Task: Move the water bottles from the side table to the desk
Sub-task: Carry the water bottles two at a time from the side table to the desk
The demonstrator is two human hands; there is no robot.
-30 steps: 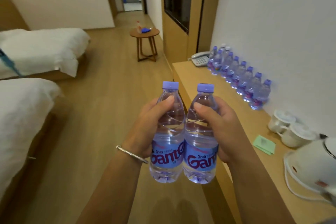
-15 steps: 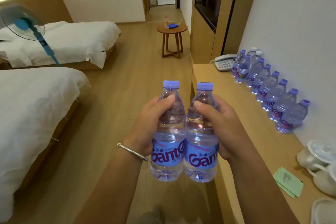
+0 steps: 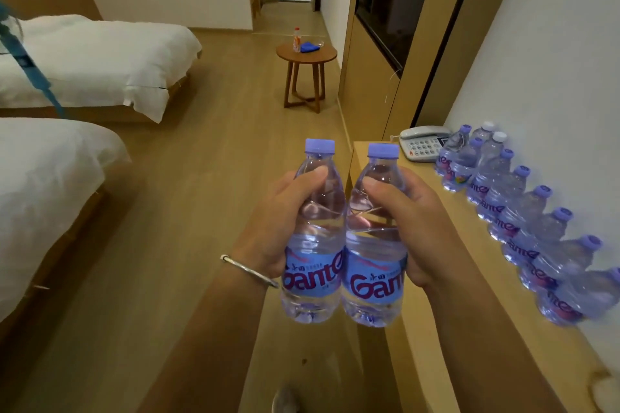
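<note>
Two Ganten water bottles upright at frame centre, touching: left bottle [image 3: 313,231] gripped by left hand [image 3: 278,228], right bottle [image 3: 375,238] by right hand [image 3: 419,228]. Desk [image 3: 432,278] with bottle row [image 3: 523,228] now closer than before, lower right; side table [image 3: 306,55] far behind. Set-down probably next.

The room is evenly and softly lit, with no hard shadows cast on the floor [image 3: 188,211], and a warm glow is seen at the top left edge. Small highlights are picked up on the two held bottles [image 3: 342,238], which are rendered sharply, while the row of bottles [image 3: 523,225] along the wall is smeared by blur towards the right edge. Straight lines are bowed by wide-angle distortion at the borders, and the beds [image 3: 84,57] are nearly washed out.
</note>
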